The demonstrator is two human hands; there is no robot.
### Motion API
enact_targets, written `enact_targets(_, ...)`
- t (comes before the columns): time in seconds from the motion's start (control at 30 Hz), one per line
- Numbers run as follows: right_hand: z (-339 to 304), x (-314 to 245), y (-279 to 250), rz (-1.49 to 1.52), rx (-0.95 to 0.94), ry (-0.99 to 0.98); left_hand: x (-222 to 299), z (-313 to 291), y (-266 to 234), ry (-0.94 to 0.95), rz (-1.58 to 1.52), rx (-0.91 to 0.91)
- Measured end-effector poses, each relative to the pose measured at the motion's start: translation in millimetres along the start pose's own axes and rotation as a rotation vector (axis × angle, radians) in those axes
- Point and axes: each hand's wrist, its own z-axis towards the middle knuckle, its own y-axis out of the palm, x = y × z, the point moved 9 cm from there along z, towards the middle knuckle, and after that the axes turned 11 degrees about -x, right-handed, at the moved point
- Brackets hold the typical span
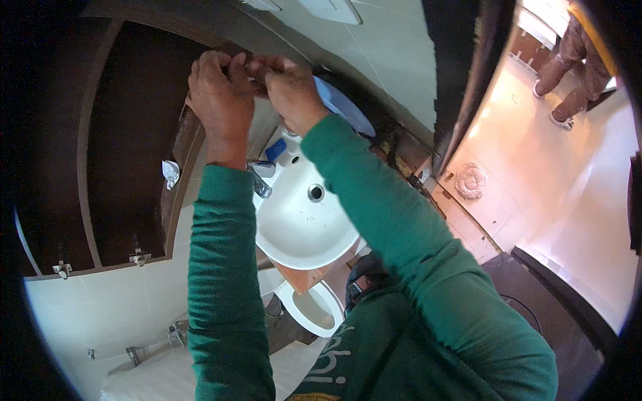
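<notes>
Both my arms, in green sleeves, reach up to the right-hand edge of a dark brown wooden cabinet (134, 120). My left hand (223, 107) is closed, its thumb and fingers pinched together near the cabinet's corner. Close beside it, my right hand (289, 90) is closed too, its fingertips almost meeting the left ones. Whatever lies between the fingertips is too small and hidden to name. Below the hands sits a white washbasin (307, 230) with a chrome tap (261, 186) and a small blue object (275, 150) on its rim.
Metal hinges (139, 257) sit on the cabinet's lower edge, and crumpled white paper (171, 174) on its side. A rounded blue thing (344, 107) stands behind my right wrist. Under the basin is a toilet (323, 323). Beyond the doorway are a coil (469, 180) and another person's legs (568, 73).
</notes>
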Motion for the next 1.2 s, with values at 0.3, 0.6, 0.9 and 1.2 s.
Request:
enact_targets(0.3,-259,-80,-210,-1.759,0.19,0.355,-33,-74,-91,-0.037,-0.075,-0.066)
enact_targets(0.6,-283,-29,-206,-1.865,0.254,0.522,150,-249,66,0.089,-0.729,-0.939)
enact_targets(0.9,-268,-15,-222,-1.672,0.021,0.466,199,-255,203,-0.006,-0.231,-1.07)
enact_targets(1.2,-291,-42,-201,-1.69,0.053,0.524,195,-253,222,-0.071,-0.156,-1.093)
